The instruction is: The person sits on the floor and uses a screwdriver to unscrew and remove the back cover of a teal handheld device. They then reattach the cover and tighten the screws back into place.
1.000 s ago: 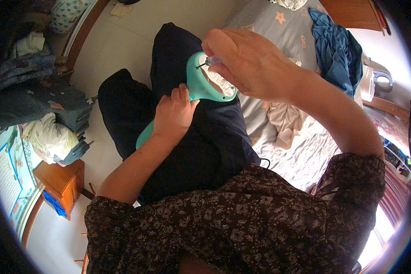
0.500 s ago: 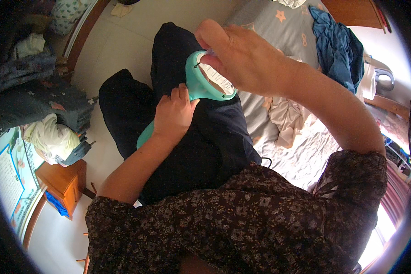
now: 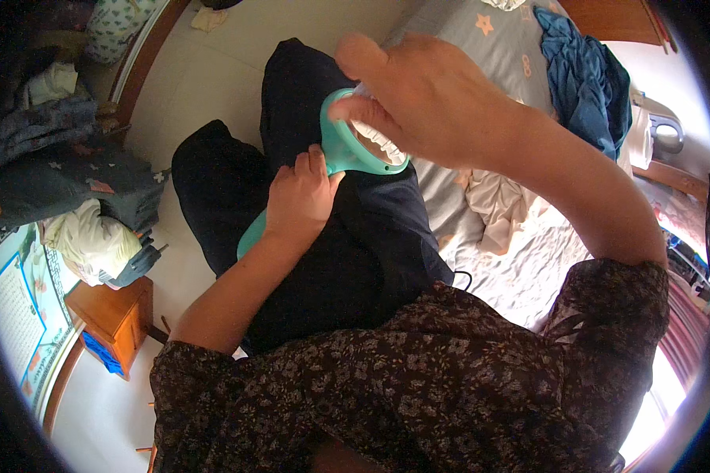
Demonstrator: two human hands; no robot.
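Note:
My left hand (image 3: 300,197) is wrapped round the handle of a teal hand-held tool with a round head (image 3: 344,150), above my dark-trousered lap. Its teal ring surrounds a pale, wrinkled-looking white face; whether that is a surface or a reflection is unclear. Small dark spots mark the rim. The handle's lower end shows beyond my left wrist. Over the head, my right hand (image 3: 434,98) is closed, its fingers bent toward the white face and partly covering it. A sliver of something pale shows between thumb and fingers, too hidden to name.
To the right is a bed with a grey patterned sheet (image 3: 469,55), a crumpled beige cloth (image 3: 493,209) and a dark blue garment (image 3: 580,79). On the left are a small wooden cabinet (image 3: 114,315), a pale cloth bundle (image 3: 91,244) and piled dark fabric (image 3: 79,185).
My right hand has shifted slightly over the round head, its fingers reaching further across the upper rim. My left hand and the handle have stayed nearly still.

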